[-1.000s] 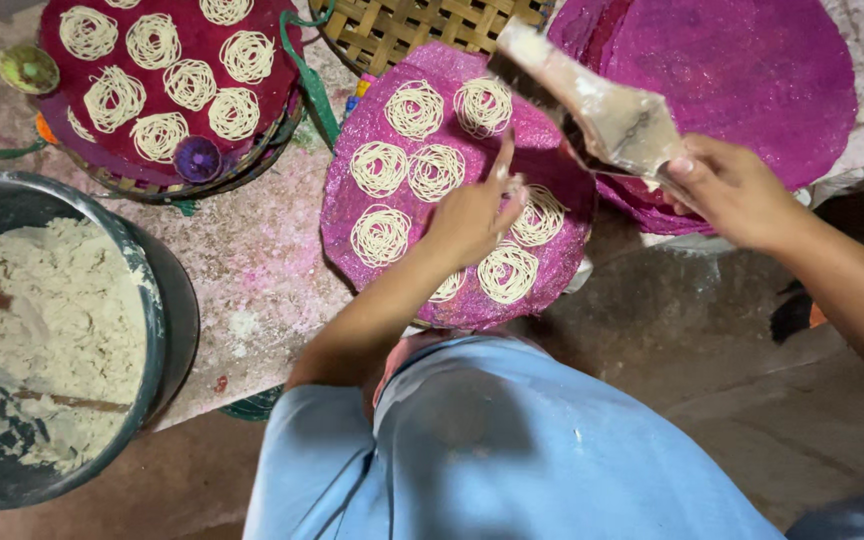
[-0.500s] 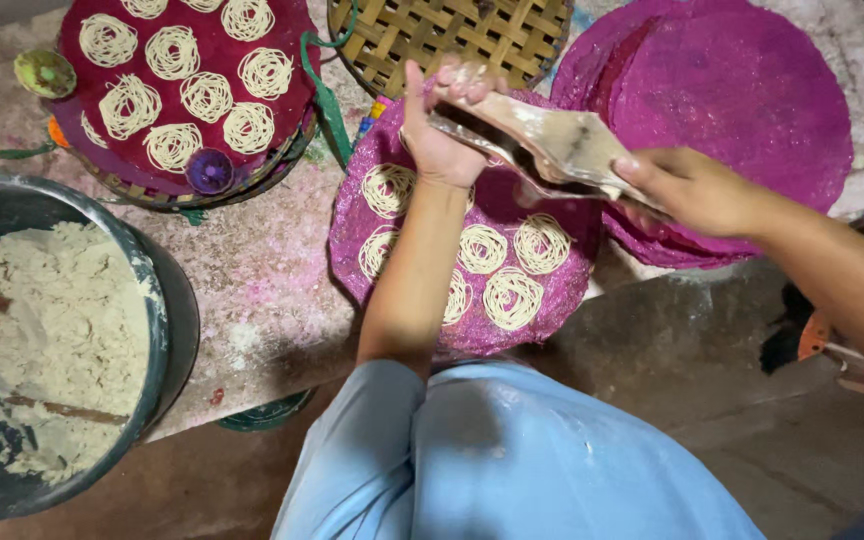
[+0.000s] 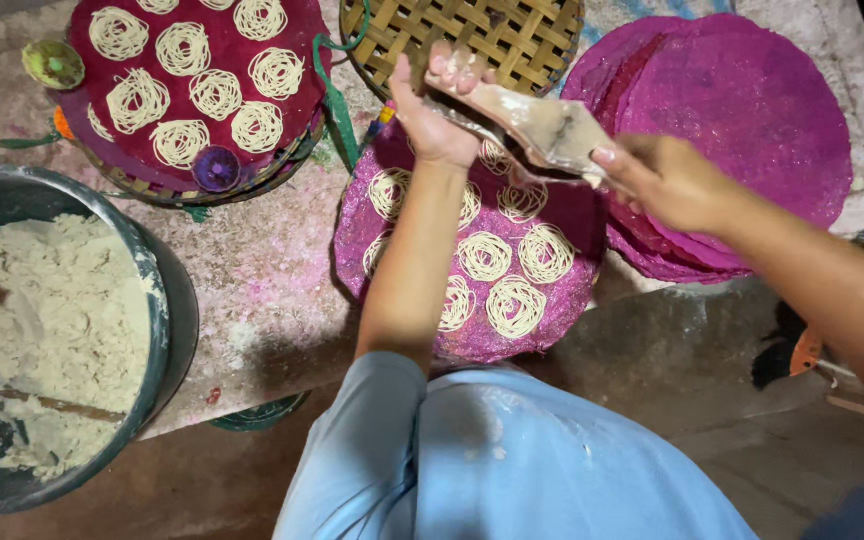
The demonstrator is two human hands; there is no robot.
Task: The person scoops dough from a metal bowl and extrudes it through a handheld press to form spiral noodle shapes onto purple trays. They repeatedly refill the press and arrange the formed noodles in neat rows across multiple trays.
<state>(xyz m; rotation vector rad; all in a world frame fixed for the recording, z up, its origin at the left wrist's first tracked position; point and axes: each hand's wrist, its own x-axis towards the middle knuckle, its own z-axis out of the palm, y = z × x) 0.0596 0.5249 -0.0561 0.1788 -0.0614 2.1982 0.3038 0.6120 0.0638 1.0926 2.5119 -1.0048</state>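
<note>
Left hand [image 3: 439, 110] closed on top end of dough-smeared noodle press [image 3: 542, 128]; right hand [image 3: 664, 180] gripped its lower handle end. Press held tilted over far edge of magenta round mat [image 3: 562, 300], mat on tabletop [image 3: 262, 270] and carrying noodle coils [image 3: 516, 306] across most of surface. Few bare patches remained, one at near-right rim. Judgement: level press over bare patch, squeeze evenly, circle slowly for tight spiral, keep clear of neighbouring coils. Dough basin [image 3: 157, 330] at left, within reach for refill.
</note>
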